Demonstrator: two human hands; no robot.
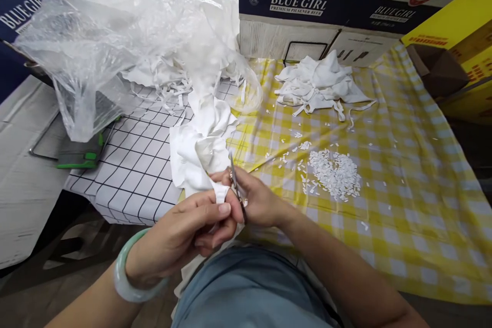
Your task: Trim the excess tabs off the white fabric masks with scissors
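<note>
Yellow-and-white checked cloth (407,174) covers the table's right side; white grid cloth (134,174) covers the left. Cartons (284,41) stand along the back edge, with another carton (23,15) at far left.

Head view: left hand (203,220), bangle (126,266) at its wrist, pinches a narrow end of the white fabric (188,156) between thumb and fingers. Fabric lies directly beyond both hands, crumpled, running from the left fingertips up over the grid cloth's right margin. Right hand (259,195), just beside the left, is closed around scissors (233,166); blades point away from the body, close to the pinched end. Exact finger placement in the handles is partly hidden.

Right of the hands, apart from them: a heap of white snippets (336,171), strays scattered around it. Beyond the snippets, a pile of white pieces (323,82) sits before the cartons. Back left: clear plastic bag (126,25), more white pieces partly under it.
</note>
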